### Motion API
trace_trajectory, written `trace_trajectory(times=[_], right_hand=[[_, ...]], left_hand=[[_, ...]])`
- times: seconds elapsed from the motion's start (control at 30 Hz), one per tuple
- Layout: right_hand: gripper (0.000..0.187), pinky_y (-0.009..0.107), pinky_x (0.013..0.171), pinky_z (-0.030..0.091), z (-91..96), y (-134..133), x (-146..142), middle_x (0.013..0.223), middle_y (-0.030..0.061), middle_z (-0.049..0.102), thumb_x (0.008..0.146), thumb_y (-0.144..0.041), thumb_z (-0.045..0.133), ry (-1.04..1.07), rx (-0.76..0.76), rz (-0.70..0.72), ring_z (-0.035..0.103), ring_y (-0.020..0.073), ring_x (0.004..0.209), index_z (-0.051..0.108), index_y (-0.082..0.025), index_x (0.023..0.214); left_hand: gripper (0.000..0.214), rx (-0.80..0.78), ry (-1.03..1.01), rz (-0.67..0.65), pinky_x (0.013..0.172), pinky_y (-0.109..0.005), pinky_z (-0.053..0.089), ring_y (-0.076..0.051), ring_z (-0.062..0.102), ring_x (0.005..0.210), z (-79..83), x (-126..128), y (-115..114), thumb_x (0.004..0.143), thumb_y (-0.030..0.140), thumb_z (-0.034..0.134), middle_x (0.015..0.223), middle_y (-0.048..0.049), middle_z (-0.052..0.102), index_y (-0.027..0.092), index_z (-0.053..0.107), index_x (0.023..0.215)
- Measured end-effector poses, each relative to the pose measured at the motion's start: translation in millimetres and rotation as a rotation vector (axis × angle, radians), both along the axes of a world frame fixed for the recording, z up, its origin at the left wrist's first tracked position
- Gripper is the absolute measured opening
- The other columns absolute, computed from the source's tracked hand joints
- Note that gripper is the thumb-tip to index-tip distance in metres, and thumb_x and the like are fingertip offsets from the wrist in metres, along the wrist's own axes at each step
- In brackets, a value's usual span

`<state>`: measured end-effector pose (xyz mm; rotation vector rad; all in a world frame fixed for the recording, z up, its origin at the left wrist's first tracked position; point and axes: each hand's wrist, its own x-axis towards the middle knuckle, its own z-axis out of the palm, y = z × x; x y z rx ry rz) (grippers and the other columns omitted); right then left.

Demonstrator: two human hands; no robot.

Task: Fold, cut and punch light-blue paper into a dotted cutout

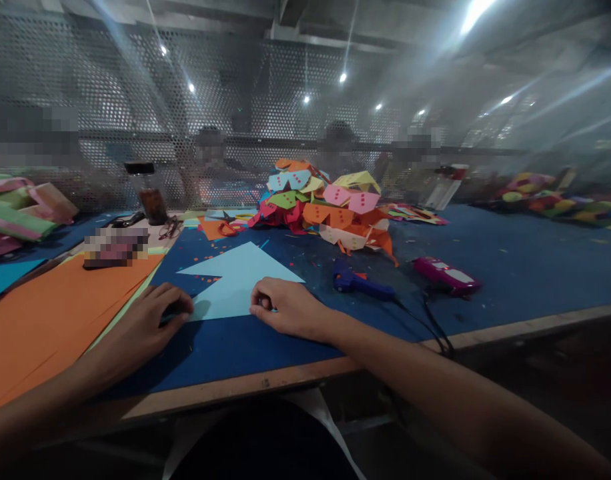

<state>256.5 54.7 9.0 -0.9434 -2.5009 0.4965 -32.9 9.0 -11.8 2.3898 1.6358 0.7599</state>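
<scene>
table: I'm working at the blue table (510,267), close to its wooden front edge (285,380). The right half is showing the most open room.
orange sheets: the orange sheets (50,313) are lying flat just beside my left hand and crowding that side.
pile: the pile of folded pieces (330,207), dotted and finished-looking, is sitting back centre, well apart from my hands.
light blue sheet: the light blue sheet (235,277) is lying flat between my hands, folded to a point, with no dots on it. I'm judging the folding early, with decorating left.
left hand: my left hand (145,323) is touching the sheet's lower left corner. Pinching or only pressing, I can't tell.
right hand: my right hand (290,308) is curled, fingertips pressing the bottom edge, gripping nothing.
glue gun: the glue gun (358,283) is lying near my right hand, its cord (435,327) trailing over the front edge. Probably a snag risk.
magenta tool: the magenta tool (445,275) is lying further right.
</scene>
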Motion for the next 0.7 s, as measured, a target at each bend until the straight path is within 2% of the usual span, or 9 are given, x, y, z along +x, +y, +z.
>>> trace_trajectory(times=[0.13, 0.3, 0.4, 0.5, 0.7], right_hand=[[0.002, 0.023, 0.067, 0.035, -0.2, 0.2, -0.3, 0.083, -0.0007, 0.062, 0.089, -0.019, 0.064, -0.005, -0.003, -0.004, 0.053, 0.0109, 0.071, 0.064, -0.017, 0.089], [0.003, 0.023, 0.067, 0.036, -0.5, 0.7, -0.2, 0.084, 0.0000, 0.062, 0.089, -0.019, 0.063, -0.003, -0.004, 0.001, 0.053, 0.0114, 0.071, 0.064, -0.017, 0.090], [0.002, 0.024, 0.068, 0.036, -0.3, 0.7, -0.3, 0.085, 0.0004, 0.062, 0.089, -0.019, 0.063, -0.008, -0.005, 0.002, 0.053, 0.0117, 0.072, 0.064, -0.017, 0.090], [0.003, 0.024, 0.067, 0.036, -0.1, 0.6, -0.3, 0.085, 0.0003, 0.062, 0.089, -0.019, 0.064, -0.007, -0.007, 0.001, 0.053, 0.0116, 0.071, 0.064, -0.017, 0.090], [0.003, 0.023, 0.067, 0.036, -0.9, 1.3, -0.2, 0.085, 0.0000, 0.062, 0.089, -0.020, 0.064, 0.001, 0.001, 0.003, 0.053, 0.0113, 0.071, 0.064, -0.017, 0.090]], left_hand=[[0.015, 0.019, -0.030, -0.004, 0.089, -0.044, 0.046, -0.029, 0.060, 0.098, -1.9, -1.5, -2.4, 0.091, 0.030, 0.048, 0.098, -0.0072, 0.067, 0.026, 0.063, 0.091], [0.023, 0.017, -0.039, 0.006, 0.091, -0.041, 0.047, -0.028, 0.061, 0.101, -3.0, -5.0, -3.8, 0.089, 0.021, 0.042, 0.100, -0.0062, 0.068, 0.025, 0.064, 0.094], [0.021, -0.005, -0.019, 0.010, 0.090, -0.040, 0.046, -0.027, 0.060, 0.099, 0.9, 0.3, -3.7, 0.093, 0.034, 0.045, 0.099, -0.0053, 0.067, 0.025, 0.065, 0.092], [0.031, -0.010, 0.001, 0.025, 0.087, -0.041, 0.045, -0.028, 0.058, 0.096, 6.8, 14.4, -3.2, 0.093, 0.050, 0.048, 0.097, -0.0057, 0.066, 0.025, 0.064, 0.087], [0.028, 0.017, 0.047, 0.052, 0.081, -0.040, 0.041, -0.029, 0.055, 0.092, 7.0, 32.6, 3.4, 0.088, 0.050, 0.055, 0.090, -0.0056, 0.065, 0.024, 0.062, 0.079]])
